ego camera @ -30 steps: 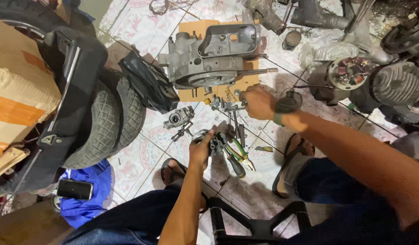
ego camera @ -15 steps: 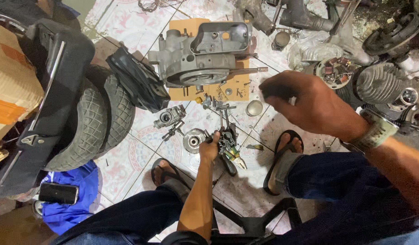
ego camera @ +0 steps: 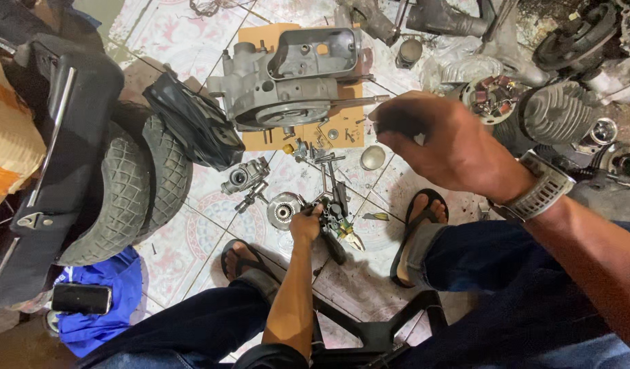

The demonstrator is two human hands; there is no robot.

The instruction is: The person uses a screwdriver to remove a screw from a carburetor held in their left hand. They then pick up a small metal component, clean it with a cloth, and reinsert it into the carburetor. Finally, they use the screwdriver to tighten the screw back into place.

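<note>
Left hand (ego camera: 306, 224) reaches down and grips the dark hand tools (ego camera: 337, 222) piled on the tiled floor, just below the grey cast-metal engine casing (ego camera: 287, 82); their long axes point roughly toward the casing. Right hand (ego camera: 451, 147), raised right of the casing, pinches a small dark part; can't identify it.

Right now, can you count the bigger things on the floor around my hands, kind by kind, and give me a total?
Black rubber tyres: 2
Grey metal engine casing: 1
Finned grey metal cylinder: 1
Small grey carburettor: 1
Black phone on the blue cloth: 1
Round metal cap: 1
Total: 7
Left hand reaches into the loose tools; right hand is raised.
</note>
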